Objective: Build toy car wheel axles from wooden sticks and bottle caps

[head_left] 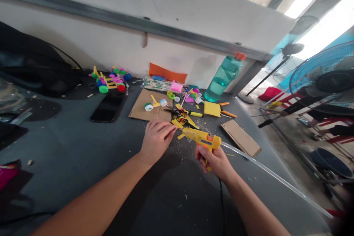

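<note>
My right hand (212, 159) is wrapped around the handle of a yellow hot glue gun (197, 135), whose red light is lit. A long clear glue stick (279, 171) sticks out of its back. At the nozzle, my left hand (158, 138) has its fingers pinched together; what they hold is too small or hidden to make out. Just beyond lie yellow scraps (189, 121), black-and-yellow pliers (190, 113) and a cardboard sheet (138, 107). On that cardboard are a green-and-white bottle cap (148, 107), a yellow stick piece (155, 101) and a pale blue cap (163, 102).
A tilted teal water bottle (221, 81) is at the back right, near orange-handled scissors or pliers (228, 113) and folded cardboard (240, 138). A phone (108, 107) and colourful cap-wheeled models (110, 81) lie left. The gun's black cord (222, 206) runs toward me. A fan (329, 81) stands right.
</note>
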The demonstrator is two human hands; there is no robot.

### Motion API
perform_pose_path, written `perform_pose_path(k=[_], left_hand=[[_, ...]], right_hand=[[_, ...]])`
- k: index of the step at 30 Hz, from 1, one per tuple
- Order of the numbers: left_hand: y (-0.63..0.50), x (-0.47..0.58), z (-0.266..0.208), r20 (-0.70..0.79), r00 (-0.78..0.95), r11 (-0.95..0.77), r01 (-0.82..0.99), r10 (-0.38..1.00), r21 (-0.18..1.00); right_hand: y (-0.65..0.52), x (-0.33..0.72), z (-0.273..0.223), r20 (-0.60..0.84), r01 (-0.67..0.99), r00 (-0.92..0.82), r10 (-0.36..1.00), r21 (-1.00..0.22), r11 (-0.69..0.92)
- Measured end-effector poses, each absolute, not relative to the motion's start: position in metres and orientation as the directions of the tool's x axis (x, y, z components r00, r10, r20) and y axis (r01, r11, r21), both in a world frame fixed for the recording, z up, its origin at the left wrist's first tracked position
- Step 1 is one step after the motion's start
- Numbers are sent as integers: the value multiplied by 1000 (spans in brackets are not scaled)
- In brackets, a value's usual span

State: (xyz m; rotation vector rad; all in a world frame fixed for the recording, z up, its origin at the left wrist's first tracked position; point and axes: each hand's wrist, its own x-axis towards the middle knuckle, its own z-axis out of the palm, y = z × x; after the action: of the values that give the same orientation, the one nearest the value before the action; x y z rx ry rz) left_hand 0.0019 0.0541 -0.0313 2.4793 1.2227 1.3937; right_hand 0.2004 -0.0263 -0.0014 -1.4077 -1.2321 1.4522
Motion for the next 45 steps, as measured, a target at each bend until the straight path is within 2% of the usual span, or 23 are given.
perform_pose_path(k=[24, 37, 40, 43, 45], left_hand=[[55, 2, -33, 701, 296, -688, 621, 649, 374], [56, 1, -34, 702, 241, -684, 567, 670, 459], [56, 2, -34, 709, 230, -686, 561, 666, 462], [55, 2, -32, 714, 221, -695, 533, 665, 482], [54, 2, -27, 710, 173, -684, 491, 683, 539]], right_hand=[[-27, 200, -2, -252, 83, -120, 960, -967, -243], [-26, 199, 0, -247, 89, -126, 961, -967, -237], [-24, 199, -4, -231, 127, -56, 971, -967, -222], [-19, 205, -9, -141, 259, 166, 976, -949, -181], [-15, 214, -9, -17, 383, 330, 944, -912, -150]])
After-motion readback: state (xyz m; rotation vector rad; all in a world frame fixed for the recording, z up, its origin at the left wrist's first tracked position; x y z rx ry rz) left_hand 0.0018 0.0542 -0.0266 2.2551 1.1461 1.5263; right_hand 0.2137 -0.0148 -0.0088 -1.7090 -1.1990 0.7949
